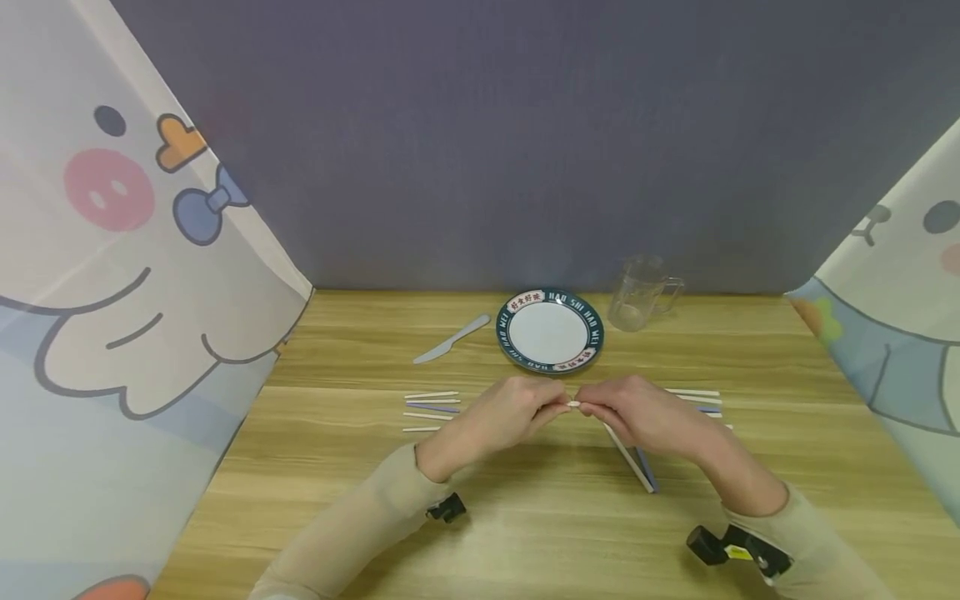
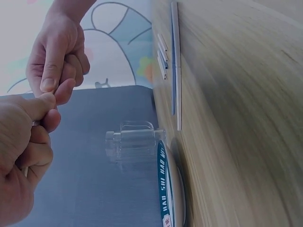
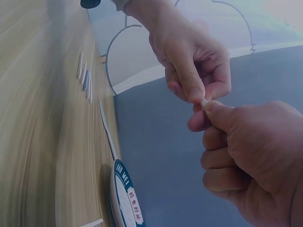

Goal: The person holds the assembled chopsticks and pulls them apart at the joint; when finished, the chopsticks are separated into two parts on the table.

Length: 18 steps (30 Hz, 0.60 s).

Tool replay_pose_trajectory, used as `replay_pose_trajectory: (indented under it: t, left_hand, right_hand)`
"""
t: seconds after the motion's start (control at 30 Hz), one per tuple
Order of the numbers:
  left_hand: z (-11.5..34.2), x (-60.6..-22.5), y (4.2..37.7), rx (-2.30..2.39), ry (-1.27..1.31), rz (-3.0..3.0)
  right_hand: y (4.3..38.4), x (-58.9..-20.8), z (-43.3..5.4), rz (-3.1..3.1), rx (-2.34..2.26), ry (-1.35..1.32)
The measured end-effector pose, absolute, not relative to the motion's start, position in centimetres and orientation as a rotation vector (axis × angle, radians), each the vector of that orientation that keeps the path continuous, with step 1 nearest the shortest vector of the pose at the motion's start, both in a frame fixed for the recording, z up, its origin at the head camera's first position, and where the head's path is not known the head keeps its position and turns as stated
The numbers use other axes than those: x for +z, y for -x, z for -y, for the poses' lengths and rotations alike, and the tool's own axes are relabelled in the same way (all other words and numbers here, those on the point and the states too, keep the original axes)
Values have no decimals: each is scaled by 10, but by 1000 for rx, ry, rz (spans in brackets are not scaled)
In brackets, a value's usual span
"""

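Both hands meet fingertip to fingertip, raised over the table in front of the plate. My left hand [image 1: 513, 408] and my right hand [image 1: 637, 410] each pinch a thin white stick [image 3: 204, 103] between thumb and forefinger. Only a short piece of it shows between the thumbs; the rest is hidden by the fingers. Below the right hand, a longer white stick [image 1: 628, 458] and a blue stick [image 1: 648, 473] lie close together on the table. In the left wrist view, these two sticks appear side by side.
Several short white and blue sticks [image 1: 432, 407] lie in rows at the left, with another group [image 1: 693, 393] at the right, partly behind the right hand. Farther back are a pale knife [image 1: 452, 339], a green-rimmed plate [image 1: 507, 343] and a clear jug [image 1: 633, 302]. A grey wall [image 1: 480, 150] closes the back.
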<state>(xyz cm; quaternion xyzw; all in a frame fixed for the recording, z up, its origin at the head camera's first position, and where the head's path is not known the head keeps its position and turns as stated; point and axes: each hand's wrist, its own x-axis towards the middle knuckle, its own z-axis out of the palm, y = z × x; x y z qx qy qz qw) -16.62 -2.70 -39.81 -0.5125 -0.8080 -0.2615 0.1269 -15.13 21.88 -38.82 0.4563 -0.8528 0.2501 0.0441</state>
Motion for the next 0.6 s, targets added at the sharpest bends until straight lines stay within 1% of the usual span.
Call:
replay_pose_trajectory:
  t: [0.33, 0.6]
  left_hand:
    - [28, -399, 168, -782, 1490, 2363]
    - [28, -400, 168, -777, 1508, 2357]
  right_hand:
    - [152, -388, -217, 2619, 771, -1386]
    - [155, -390, -220, 2604, 825, -1437]
